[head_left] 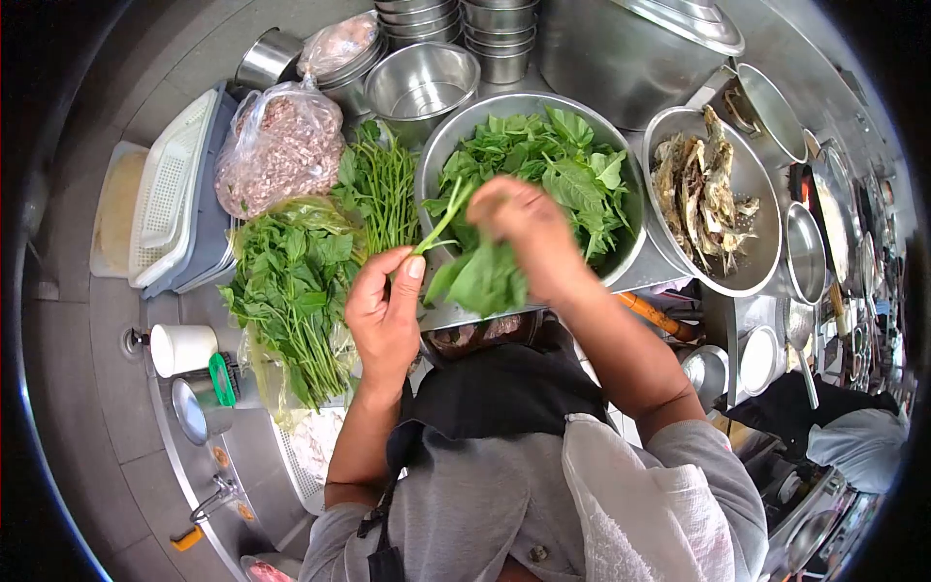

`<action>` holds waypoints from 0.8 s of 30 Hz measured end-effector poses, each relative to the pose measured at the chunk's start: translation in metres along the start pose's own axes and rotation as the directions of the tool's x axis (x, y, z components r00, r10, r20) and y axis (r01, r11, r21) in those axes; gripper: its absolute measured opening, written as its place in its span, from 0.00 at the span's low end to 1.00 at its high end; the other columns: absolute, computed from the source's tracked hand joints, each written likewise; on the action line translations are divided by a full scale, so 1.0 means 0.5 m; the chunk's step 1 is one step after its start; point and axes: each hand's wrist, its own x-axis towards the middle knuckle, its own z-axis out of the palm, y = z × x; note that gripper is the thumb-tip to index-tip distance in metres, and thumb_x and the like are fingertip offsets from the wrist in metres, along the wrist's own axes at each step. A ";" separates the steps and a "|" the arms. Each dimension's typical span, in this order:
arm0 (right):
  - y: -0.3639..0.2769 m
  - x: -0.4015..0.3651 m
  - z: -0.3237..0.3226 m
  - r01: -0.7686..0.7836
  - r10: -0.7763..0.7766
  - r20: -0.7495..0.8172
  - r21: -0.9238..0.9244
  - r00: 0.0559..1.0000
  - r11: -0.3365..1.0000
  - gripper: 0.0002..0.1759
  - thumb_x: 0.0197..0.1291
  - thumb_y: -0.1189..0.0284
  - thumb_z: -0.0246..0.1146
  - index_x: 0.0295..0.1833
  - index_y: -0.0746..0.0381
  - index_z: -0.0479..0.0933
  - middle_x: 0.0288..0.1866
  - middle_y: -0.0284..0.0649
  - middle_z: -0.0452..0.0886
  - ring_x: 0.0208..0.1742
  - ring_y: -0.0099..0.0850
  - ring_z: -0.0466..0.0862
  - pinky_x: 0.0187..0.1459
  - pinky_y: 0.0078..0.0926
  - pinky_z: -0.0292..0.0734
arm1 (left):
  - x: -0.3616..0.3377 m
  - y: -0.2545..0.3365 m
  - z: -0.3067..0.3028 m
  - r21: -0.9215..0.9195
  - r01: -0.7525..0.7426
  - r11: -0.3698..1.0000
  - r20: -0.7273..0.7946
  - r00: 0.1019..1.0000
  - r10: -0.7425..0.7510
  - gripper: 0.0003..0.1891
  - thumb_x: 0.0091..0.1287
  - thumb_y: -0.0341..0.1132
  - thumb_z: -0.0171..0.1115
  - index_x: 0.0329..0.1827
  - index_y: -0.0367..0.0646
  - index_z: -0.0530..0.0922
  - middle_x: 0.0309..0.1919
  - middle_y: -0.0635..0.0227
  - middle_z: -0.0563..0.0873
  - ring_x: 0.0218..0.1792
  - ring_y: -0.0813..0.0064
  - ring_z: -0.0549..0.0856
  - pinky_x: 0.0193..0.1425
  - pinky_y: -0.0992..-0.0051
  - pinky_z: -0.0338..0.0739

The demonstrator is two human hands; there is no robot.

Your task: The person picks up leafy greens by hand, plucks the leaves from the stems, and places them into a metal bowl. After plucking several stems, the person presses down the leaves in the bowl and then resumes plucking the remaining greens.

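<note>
My left hand [390, 303] pinches a green stem [448, 215] between thumb and fingers, at the near left side of a large steel bowl [427, 179]. Loose green leaves [582, 179] fill much of that bowl. Over its near side, my right hand [529, 233] is curled and blurred by motion, its fingers closed at the leafy greens [485, 281] hanging below it. The exact grip is hidden. Left of the bowl lie a bunch of leafy stems [296, 276] on a plastic bag and a pile of bare stems [386, 199].
A perforated steel bowl [662, 233] of dried fish [713, 189] stands at right. Bagged minced meat [281, 145], plastic baskets [160, 213] and a steel basin [424, 73] stand at left and back. A big pot [621, 68] is behind. A sink faucet [215, 495] sits lower left; another person [858, 446] is lower right.
</note>
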 end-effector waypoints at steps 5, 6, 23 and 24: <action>-0.112 0.046 -0.112 0.173 -0.152 0.082 -0.467 0.985 0.867 0.08 0.61 0.72 0.57 0.38 0.62 0.80 0.35 0.31 0.83 0.35 0.22 0.76 0.42 0.23 0.72 | 0.064 0.005 -0.047 -0.390 0.146 0.909 -0.168 0.959 -0.226 0.10 0.73 0.35 0.61 0.50 0.38 0.79 0.24 0.77 0.75 0.20 0.89 0.66 0.23 0.85 0.57; -0.110 0.066 -0.124 0.191 -0.145 0.125 -0.606 0.981 0.772 0.08 0.63 0.70 0.57 0.37 0.62 0.80 0.34 0.31 0.83 0.36 0.24 0.77 0.43 0.27 0.73 | 0.092 -0.002 -0.058 -0.439 0.131 0.889 -0.194 0.952 -0.236 0.12 0.74 0.37 0.60 0.51 0.37 0.78 0.24 0.76 0.75 0.19 0.88 0.67 0.22 0.84 0.57; 0.113 0.197 -0.162 0.390 0.359 0.400 -0.915 0.843 0.102 0.34 0.64 0.50 0.63 0.71 0.54 0.71 0.76 0.50 0.64 0.78 0.47 0.62 0.75 0.46 0.57 | -0.008 -0.238 -0.278 0.684 0.192 0.704 -0.378 0.918 0.118 0.12 0.61 0.32 0.67 0.46 0.36 0.82 0.41 0.49 0.85 0.45 0.47 0.83 0.52 0.57 0.77; 0.086 0.205 -0.166 0.375 0.332 0.413 -0.910 0.848 0.175 0.33 0.64 0.52 0.63 0.71 0.54 0.71 0.75 0.50 0.66 0.76 0.47 0.64 0.74 0.44 0.59 | -0.027 -0.247 -0.317 0.794 0.266 0.546 -0.377 0.921 0.100 0.13 0.60 0.33 0.68 0.45 0.36 0.82 0.40 0.48 0.85 0.44 0.46 0.83 0.51 0.56 0.77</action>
